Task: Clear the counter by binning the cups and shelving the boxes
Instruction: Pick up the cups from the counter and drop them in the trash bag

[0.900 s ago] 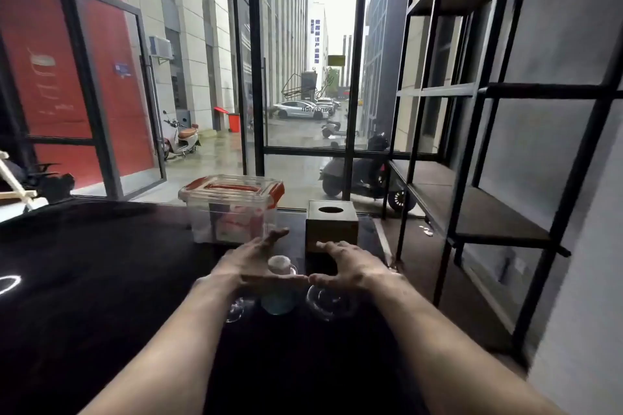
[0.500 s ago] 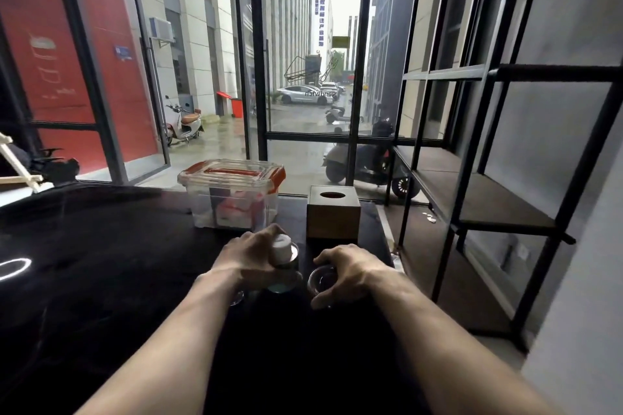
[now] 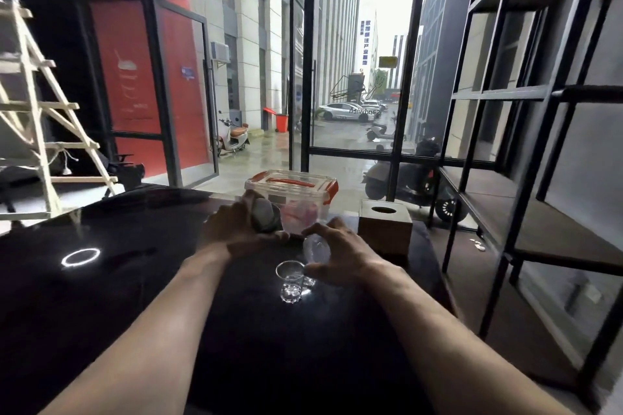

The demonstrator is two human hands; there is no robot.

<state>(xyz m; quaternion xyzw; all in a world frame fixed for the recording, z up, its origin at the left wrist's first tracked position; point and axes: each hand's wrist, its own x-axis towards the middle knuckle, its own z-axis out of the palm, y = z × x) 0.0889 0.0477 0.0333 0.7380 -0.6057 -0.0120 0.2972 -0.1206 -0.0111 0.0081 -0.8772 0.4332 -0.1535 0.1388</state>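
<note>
My left hand (image 3: 232,229) is closed around a grey cup (image 3: 266,219), lifted and tilted above the black counter (image 3: 101,296). My right hand (image 3: 340,253) grips a clear glass cup (image 3: 315,248), raised off the counter and tipped. A second clear glass cup (image 3: 290,281) stands upright on the counter just below my right hand, apart from it. Behind my hands sits a clear plastic box with a red-handled lid (image 3: 296,192). A brown wooden tissue box (image 3: 386,226) stands at the counter's far right corner.
A black metal shelving unit (image 3: 505,212) with brown boards rises to the right of the counter. A wooden ladder (image 3: 43,118) leans at the far left. Glass window walls stand behind the counter. A ring-light reflection (image 3: 81,257) shows on the counter's left.
Both hands closed on cups and lifted them; the left hand carried the grey cup up and back toward the plastic box. One glass cup is uncovered on the counter. The view tilted upward.
</note>
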